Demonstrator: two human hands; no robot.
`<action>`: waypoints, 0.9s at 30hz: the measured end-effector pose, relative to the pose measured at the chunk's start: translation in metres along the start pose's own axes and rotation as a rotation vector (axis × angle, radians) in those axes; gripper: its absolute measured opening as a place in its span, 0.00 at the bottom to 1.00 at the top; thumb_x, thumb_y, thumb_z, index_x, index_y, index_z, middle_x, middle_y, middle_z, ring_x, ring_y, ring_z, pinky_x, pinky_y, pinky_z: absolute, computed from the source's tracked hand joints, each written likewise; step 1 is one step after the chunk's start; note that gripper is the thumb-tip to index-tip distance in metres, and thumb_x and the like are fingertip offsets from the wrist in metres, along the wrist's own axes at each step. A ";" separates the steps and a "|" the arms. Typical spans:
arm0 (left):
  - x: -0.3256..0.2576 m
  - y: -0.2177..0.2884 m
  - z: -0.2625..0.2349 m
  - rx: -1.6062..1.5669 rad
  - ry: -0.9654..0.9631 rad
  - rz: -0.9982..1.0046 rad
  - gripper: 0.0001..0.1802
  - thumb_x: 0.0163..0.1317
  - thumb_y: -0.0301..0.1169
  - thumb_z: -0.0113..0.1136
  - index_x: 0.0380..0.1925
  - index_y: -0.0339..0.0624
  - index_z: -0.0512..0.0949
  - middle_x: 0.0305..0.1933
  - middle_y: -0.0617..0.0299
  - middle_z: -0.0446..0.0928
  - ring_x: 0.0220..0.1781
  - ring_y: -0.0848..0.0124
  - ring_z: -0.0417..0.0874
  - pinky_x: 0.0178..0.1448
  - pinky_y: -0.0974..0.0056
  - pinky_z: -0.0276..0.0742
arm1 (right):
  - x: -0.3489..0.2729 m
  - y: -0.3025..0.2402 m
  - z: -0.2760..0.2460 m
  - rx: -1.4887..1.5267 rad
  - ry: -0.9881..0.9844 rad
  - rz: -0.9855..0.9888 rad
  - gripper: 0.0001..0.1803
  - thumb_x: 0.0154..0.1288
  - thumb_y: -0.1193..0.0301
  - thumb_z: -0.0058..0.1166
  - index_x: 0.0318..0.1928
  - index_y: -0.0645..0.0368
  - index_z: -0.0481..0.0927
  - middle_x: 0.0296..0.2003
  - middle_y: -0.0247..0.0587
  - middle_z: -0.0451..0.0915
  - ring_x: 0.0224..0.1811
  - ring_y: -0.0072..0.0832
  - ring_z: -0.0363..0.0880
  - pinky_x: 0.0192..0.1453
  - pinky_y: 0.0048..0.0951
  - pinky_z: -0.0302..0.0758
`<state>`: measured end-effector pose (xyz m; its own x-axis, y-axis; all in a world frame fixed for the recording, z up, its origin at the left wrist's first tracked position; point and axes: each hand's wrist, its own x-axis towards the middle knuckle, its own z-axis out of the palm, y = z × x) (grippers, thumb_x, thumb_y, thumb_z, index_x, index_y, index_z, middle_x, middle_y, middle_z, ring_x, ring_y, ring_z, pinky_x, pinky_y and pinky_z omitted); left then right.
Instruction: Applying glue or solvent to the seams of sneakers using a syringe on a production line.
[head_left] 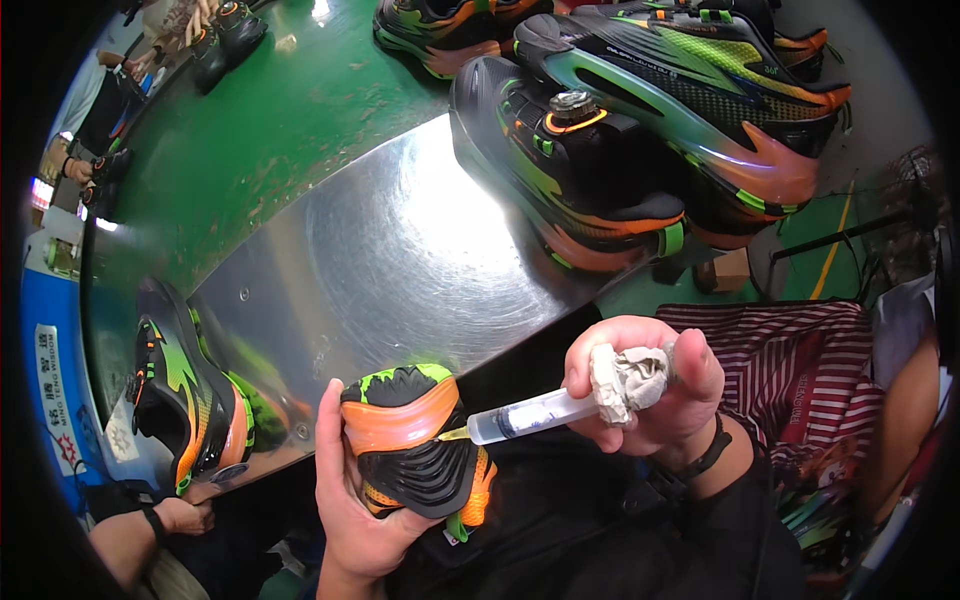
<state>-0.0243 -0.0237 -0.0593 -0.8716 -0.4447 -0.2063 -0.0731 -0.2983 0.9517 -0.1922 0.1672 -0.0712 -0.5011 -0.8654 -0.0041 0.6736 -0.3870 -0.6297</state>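
Right hand [690,415] is gripping a syringe [530,416] and crumpled paper [630,385], the tip [453,434] seemingly touching the shoe [415,475] the left hand [362,530] is cradling, lower centre; a wobbling grip could be scratching the sole [395,427], a hard push flooding it.

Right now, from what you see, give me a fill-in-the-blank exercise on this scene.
The left hand holds a colourful ____.
The right hand holds a clear ____.
Its tip is coloured ____.
The tabletop behind the metal plate is coloured ____.
Missing words: shoe, syringe, yellow, green.
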 end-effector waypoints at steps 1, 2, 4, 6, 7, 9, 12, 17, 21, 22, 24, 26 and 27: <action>0.000 0.000 0.000 -0.002 -0.001 -0.001 0.67 0.41 0.30 0.81 0.72 0.30 0.41 0.64 0.46 0.67 0.63 0.60 0.75 0.69 0.57 0.68 | 0.000 0.002 -0.003 0.008 0.001 -0.005 0.47 0.63 0.36 0.49 0.51 0.79 0.73 0.35 0.46 0.81 0.24 0.20 0.77 0.25 0.16 0.69; 0.000 0.000 -0.001 -0.003 -0.002 -0.001 0.67 0.41 0.30 0.82 0.72 0.31 0.41 0.65 0.46 0.67 0.63 0.59 0.74 0.69 0.57 0.67 | -0.001 0.006 -0.007 0.048 -0.010 -0.012 0.47 0.63 0.37 0.49 0.51 0.79 0.73 0.35 0.47 0.80 0.23 0.20 0.77 0.24 0.15 0.67; 0.000 -0.001 -0.002 0.004 -0.002 -0.002 0.67 0.41 0.30 0.82 0.73 0.31 0.41 0.65 0.46 0.67 0.63 0.59 0.74 0.69 0.57 0.68 | -0.001 0.011 -0.013 0.095 -0.022 -0.022 0.46 0.64 0.37 0.49 0.51 0.80 0.73 0.35 0.47 0.80 0.23 0.19 0.76 0.23 0.14 0.66; 0.000 -0.002 -0.003 0.010 -0.004 -0.002 0.67 0.41 0.30 0.82 0.73 0.30 0.41 0.65 0.46 0.66 0.63 0.59 0.74 0.69 0.57 0.68 | -0.001 0.015 -0.015 0.147 0.005 -0.036 0.46 0.65 0.38 0.48 0.51 0.80 0.73 0.34 0.47 0.80 0.22 0.18 0.76 0.20 0.13 0.63; 0.000 -0.003 -0.004 -0.001 -0.001 -0.003 0.67 0.40 0.31 0.82 0.73 0.30 0.41 0.65 0.47 0.66 0.63 0.60 0.74 0.69 0.57 0.68 | -0.001 0.018 -0.016 0.154 0.007 -0.041 0.46 0.65 0.38 0.48 0.51 0.80 0.73 0.34 0.47 0.80 0.22 0.18 0.76 0.20 0.13 0.63; -0.001 -0.004 -0.005 -0.004 -0.003 -0.006 0.68 0.40 0.31 0.82 0.73 0.30 0.41 0.65 0.47 0.66 0.63 0.60 0.75 0.69 0.57 0.68 | 0.000 0.023 -0.020 0.225 -0.003 -0.082 0.44 0.67 0.41 0.47 0.51 0.80 0.72 0.32 0.48 0.80 0.22 0.19 0.76 0.20 0.13 0.63; -0.002 -0.004 -0.006 0.008 0.017 -0.006 0.68 0.39 0.32 0.83 0.73 0.30 0.41 0.65 0.47 0.66 0.63 0.60 0.75 0.69 0.57 0.68 | -0.001 0.028 -0.023 0.245 0.007 -0.085 0.42 0.68 0.43 0.47 0.52 0.80 0.72 0.32 0.48 0.80 0.21 0.19 0.76 0.20 0.14 0.64; 0.000 -0.001 0.000 0.033 0.077 -0.020 0.70 0.37 0.33 0.84 0.72 0.29 0.42 0.65 0.47 0.67 0.63 0.59 0.74 0.69 0.56 0.68 | 0.002 0.036 -0.028 0.317 -0.009 -0.124 0.39 0.70 0.46 0.45 0.51 0.80 0.73 0.31 0.47 0.81 0.18 0.19 0.73 0.22 0.16 0.69; -0.001 -0.002 -0.002 0.090 0.081 -0.013 0.70 0.36 0.34 0.84 0.72 0.29 0.42 0.65 0.46 0.67 0.64 0.59 0.74 0.69 0.56 0.68 | 0.002 0.044 -0.037 0.397 -0.081 -0.181 0.37 0.72 0.47 0.44 0.51 0.80 0.73 0.33 0.49 0.81 0.18 0.20 0.73 0.24 0.18 0.71; -0.001 -0.002 -0.002 0.104 0.086 -0.007 0.71 0.36 0.35 0.84 0.72 0.30 0.42 0.65 0.47 0.67 0.64 0.59 0.74 0.69 0.55 0.67 | 0.000 0.045 -0.039 0.435 -0.072 -0.159 0.40 0.71 0.44 0.42 0.51 0.79 0.72 0.34 0.47 0.78 0.21 0.21 0.74 0.28 0.21 0.72; -0.001 -0.003 -0.001 0.127 0.087 -0.005 0.71 0.36 0.36 0.85 0.73 0.30 0.42 0.65 0.47 0.66 0.64 0.58 0.74 0.70 0.55 0.67 | -0.002 0.048 -0.042 0.482 -0.061 -0.144 0.43 0.71 0.40 0.39 0.50 0.79 0.71 0.36 0.45 0.75 0.24 0.23 0.76 0.32 0.25 0.74; 0.000 -0.002 0.002 0.132 0.103 0.002 0.72 0.36 0.37 0.85 0.73 0.30 0.42 0.66 0.47 0.66 0.65 0.58 0.73 0.70 0.55 0.67 | -0.002 0.051 -0.042 0.522 -0.004 -0.193 0.31 0.74 0.51 0.42 0.53 0.73 0.75 0.43 0.55 0.80 0.21 0.24 0.74 0.27 0.22 0.74; 0.000 -0.002 0.004 0.141 0.101 -0.001 0.72 0.36 0.37 0.85 0.73 0.30 0.42 0.66 0.47 0.66 0.65 0.58 0.73 0.70 0.55 0.67 | -0.003 0.052 -0.043 0.531 -0.003 -0.199 0.31 0.74 0.51 0.42 0.53 0.73 0.75 0.43 0.55 0.80 0.21 0.24 0.74 0.27 0.22 0.74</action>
<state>-0.0261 -0.0197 -0.0598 -0.8188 -0.5293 -0.2221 -0.1472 -0.1804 0.9725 -0.1796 0.1635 -0.1373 -0.6451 -0.7602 0.0772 0.7477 -0.6488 -0.1414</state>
